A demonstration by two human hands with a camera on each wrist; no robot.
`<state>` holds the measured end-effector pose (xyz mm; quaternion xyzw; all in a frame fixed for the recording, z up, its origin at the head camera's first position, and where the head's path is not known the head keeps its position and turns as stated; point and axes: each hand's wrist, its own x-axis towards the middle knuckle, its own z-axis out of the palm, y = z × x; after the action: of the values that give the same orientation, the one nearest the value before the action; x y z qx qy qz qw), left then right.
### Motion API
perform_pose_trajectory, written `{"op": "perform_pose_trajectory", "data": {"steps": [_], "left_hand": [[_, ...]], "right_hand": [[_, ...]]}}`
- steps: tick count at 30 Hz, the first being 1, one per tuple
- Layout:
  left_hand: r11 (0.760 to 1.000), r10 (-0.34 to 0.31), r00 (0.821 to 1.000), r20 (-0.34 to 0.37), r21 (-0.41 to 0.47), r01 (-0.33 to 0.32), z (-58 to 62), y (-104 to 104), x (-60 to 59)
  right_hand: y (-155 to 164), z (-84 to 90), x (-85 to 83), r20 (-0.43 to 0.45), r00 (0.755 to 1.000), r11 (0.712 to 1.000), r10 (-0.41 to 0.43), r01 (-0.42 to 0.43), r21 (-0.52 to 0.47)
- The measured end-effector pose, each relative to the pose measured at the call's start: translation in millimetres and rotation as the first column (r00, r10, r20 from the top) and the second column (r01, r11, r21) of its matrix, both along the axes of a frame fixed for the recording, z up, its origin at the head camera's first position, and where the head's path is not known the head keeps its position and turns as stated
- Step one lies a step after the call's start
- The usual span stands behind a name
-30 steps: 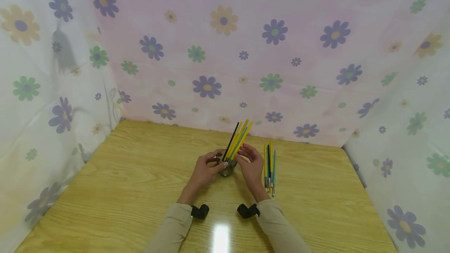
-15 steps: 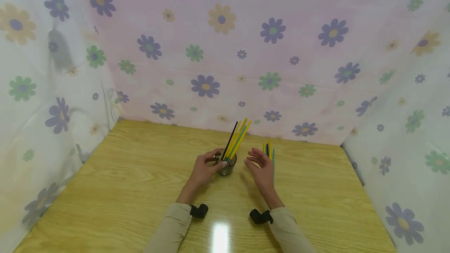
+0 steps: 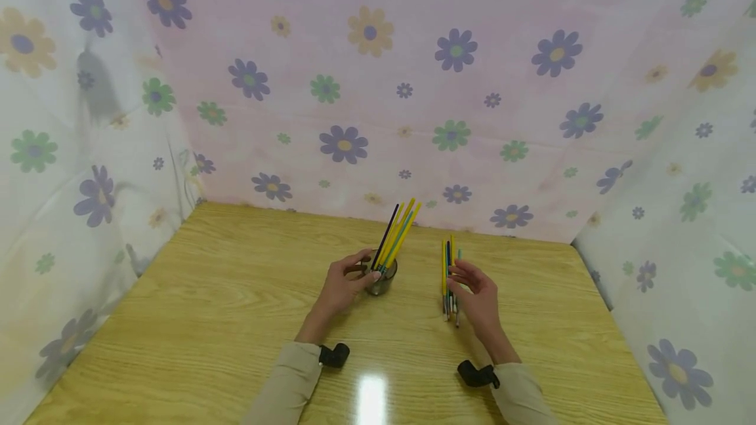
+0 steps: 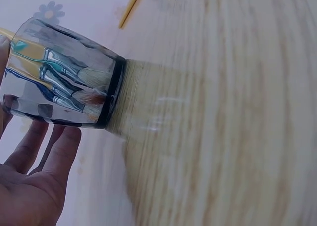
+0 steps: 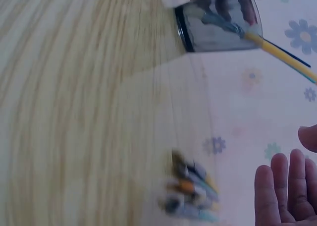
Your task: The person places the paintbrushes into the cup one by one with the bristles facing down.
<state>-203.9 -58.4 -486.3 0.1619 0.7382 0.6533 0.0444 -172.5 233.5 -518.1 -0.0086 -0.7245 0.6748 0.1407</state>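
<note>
From the head view, one glass cup [image 3: 381,279] stands upright near the middle of the wooden desk [image 3: 207,320], and the left hand [image 3: 344,284] curls its fingers round the cup's left side. A bunch of paintbrushes [image 3: 397,233] leans out of the cup toward the right; about six handles can be told apart (yellow, teal and one dark), though they overlap too much for a sure count. A second group of loose brushes [image 3: 448,274], four or so, lies flat on the desk to the right of the cup. The right hand [image 3: 477,297] hovers just over their near ends with fingers relaxed and spread, gripping nothing.

The left wrist view shows what the head view cannot: the bristle ends [image 4: 89,80] pressed against the cup's thick dark base, white and reddish tufts with silver ferrules. The left fingers [image 4: 59,151] lie against the glass.

The right wrist view is blurred; it shows the loose brushes' ferrule ends [image 5: 190,191] bunched together, with the open fingers [image 5: 280,191] apart from them.
</note>
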Motion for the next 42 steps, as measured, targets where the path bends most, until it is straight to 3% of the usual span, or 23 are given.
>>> {"op": "perform_pose_trajectory", "data": {"steps": [5, 12, 19, 32, 35, 42], "left_hand": [[1.0, -0.001, 1.0, -0.006, 0.023, 0.001, -1.7, 0, 0.7], [0.999, 0.002, 1.0, 0.001, 0.033, -0.002, -3.1, 0, 0.2], [0.999, 0.009, 0.999, 0.033, 0.044, -0.01, -2.4, 0, -0.4], [1.0, -0.007, 1.0, 0.02, 0.028, 0.007, -1.3, 0, -0.5], [1.0, -0.005, 1.0, 0.018, 0.015, 0.005, -6.7, 0, -3.7], [0.999, 0.024, 1.0, 0.012, 0.03, -0.024, -34.2, 4, -16.5]], "right_hand": [[21, 1.3, 4.1, 0.096, 0.995, 0.999, 0.018, -0.022, 0.036], [36, 4.6, 7.0, 0.275, 0.96, 0.991, 0.049, -0.08, 0.103], [41, 3.9, 4.9, 0.325, 0.945, 0.992, 0.038, -0.076, 0.104], [41, 3.6, -13.2, 0.42, 0.907, 0.988, -0.034, -0.034, 0.153], [40, 4.0, -18.1, 0.441, 0.897, 0.99, -0.028, -0.036, 0.135], [40, 3.8, -25.1, 0.465, 0.885, 0.989, -0.033, -0.037, 0.141]]}}
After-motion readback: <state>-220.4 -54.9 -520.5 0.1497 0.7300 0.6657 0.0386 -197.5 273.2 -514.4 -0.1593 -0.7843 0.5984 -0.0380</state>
